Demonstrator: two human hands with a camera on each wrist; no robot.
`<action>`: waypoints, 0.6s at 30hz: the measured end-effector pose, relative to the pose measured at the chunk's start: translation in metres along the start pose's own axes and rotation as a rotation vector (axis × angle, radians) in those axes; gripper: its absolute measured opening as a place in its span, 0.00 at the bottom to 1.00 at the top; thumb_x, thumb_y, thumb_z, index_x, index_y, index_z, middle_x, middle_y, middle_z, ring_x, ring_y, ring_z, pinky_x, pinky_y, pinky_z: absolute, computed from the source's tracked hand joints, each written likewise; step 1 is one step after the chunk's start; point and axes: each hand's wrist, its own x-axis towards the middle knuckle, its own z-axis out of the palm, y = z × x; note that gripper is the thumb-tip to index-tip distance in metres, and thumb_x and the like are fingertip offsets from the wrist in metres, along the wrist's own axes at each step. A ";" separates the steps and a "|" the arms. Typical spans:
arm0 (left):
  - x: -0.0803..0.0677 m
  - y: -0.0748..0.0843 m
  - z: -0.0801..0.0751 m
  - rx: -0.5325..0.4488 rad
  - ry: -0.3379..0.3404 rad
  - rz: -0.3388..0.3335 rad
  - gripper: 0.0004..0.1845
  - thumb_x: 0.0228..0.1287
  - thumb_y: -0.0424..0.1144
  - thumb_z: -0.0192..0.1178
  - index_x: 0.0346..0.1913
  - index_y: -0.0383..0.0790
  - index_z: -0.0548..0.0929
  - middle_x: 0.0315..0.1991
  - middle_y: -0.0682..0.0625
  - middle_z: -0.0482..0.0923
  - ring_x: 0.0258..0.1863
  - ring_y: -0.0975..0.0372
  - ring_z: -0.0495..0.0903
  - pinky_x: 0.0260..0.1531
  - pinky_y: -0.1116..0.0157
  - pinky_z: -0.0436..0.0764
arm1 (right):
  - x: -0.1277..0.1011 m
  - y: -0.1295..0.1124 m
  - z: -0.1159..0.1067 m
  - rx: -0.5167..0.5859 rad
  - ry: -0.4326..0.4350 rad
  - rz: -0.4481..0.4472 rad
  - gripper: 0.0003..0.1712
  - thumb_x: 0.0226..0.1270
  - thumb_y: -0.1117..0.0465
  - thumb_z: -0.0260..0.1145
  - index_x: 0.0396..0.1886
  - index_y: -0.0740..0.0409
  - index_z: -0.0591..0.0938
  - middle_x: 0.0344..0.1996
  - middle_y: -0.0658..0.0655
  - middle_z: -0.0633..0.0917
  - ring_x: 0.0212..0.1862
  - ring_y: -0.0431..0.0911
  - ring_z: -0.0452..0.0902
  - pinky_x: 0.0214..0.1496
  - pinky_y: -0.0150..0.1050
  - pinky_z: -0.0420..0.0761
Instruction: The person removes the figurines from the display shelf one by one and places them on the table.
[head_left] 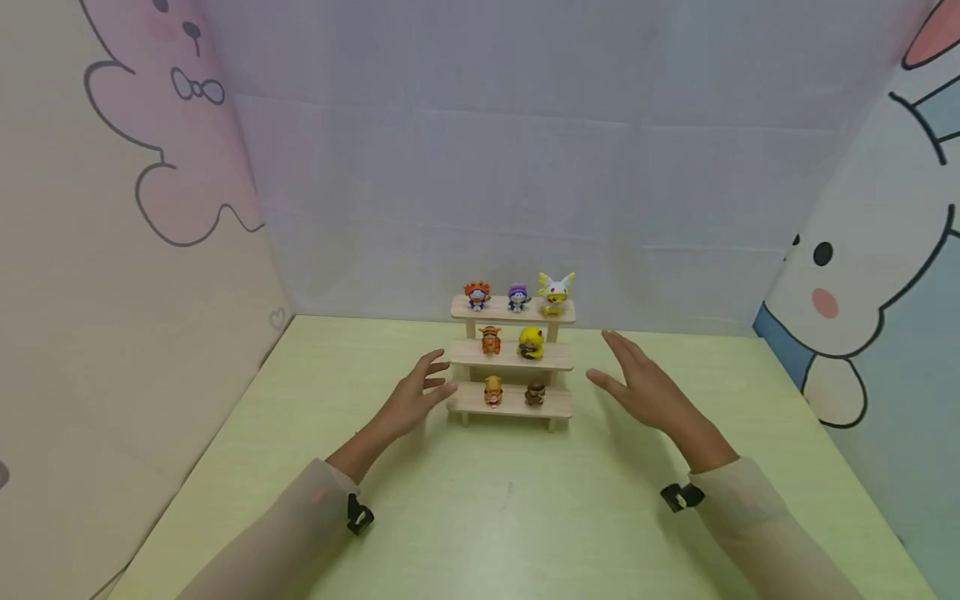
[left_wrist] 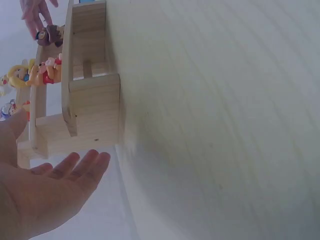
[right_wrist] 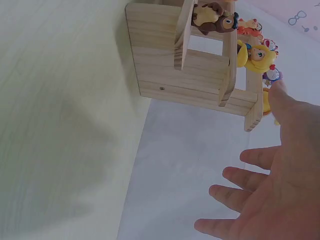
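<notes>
A three-tier wooden display shelf [head_left: 510, 356] stands on the table between the two hands. On its top step are an orange-topped blue figurine [head_left: 477, 295], a purple-hatted figurine [head_left: 517, 297] and a white-and-yellow eared figurine [head_left: 555, 293]. A tiger figurine [head_left: 491, 340] and a yellow-haired figurine [head_left: 531, 342] occupy the middle step. Below them sit a yellow bear figurine [head_left: 492, 391] and a brown owl figurine [right_wrist: 215, 17]. My left hand [head_left: 415, 396], fingers spread and holding nothing, is beside the shelf's left end. To the right, apart from the shelf, my right hand [head_left: 652, 392] is also empty with fingers extended.
The pale yellow-green table [head_left: 480, 517] extends around the shelf. Behind it hangs a white cloth [head_left: 525, 183]. Cartoon-printed panels flank both sides, with a pink bear [head_left: 180, 125] at left and a white rabbit [head_left: 862, 275] at right.
</notes>
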 end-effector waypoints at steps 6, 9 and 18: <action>0.008 0.007 0.007 -0.061 0.032 -0.006 0.40 0.77 0.47 0.61 0.82 0.49 0.53 0.75 0.37 0.65 0.68 0.44 0.74 0.63 0.42 0.75 | 0.014 -0.008 -0.001 0.015 0.008 -0.003 0.51 0.79 0.32 0.51 0.85 0.57 0.45 0.82 0.67 0.49 0.80 0.68 0.46 0.74 0.70 0.53; 0.012 0.008 0.010 -0.103 0.073 -0.020 0.38 0.76 0.46 0.62 0.81 0.47 0.57 0.75 0.37 0.66 0.67 0.45 0.76 0.59 0.46 0.79 | 0.022 -0.012 0.000 0.034 0.023 -0.006 0.51 0.79 0.32 0.51 0.85 0.56 0.46 0.82 0.67 0.50 0.80 0.67 0.46 0.75 0.70 0.53; 0.022 0.015 0.015 -0.224 0.181 -0.020 0.32 0.76 0.39 0.62 0.77 0.40 0.64 0.70 0.34 0.70 0.60 0.45 0.80 0.52 0.52 0.82 | 0.041 -0.023 -0.003 0.102 0.126 -0.039 0.48 0.79 0.36 0.55 0.84 0.59 0.52 0.79 0.68 0.59 0.78 0.66 0.56 0.74 0.67 0.58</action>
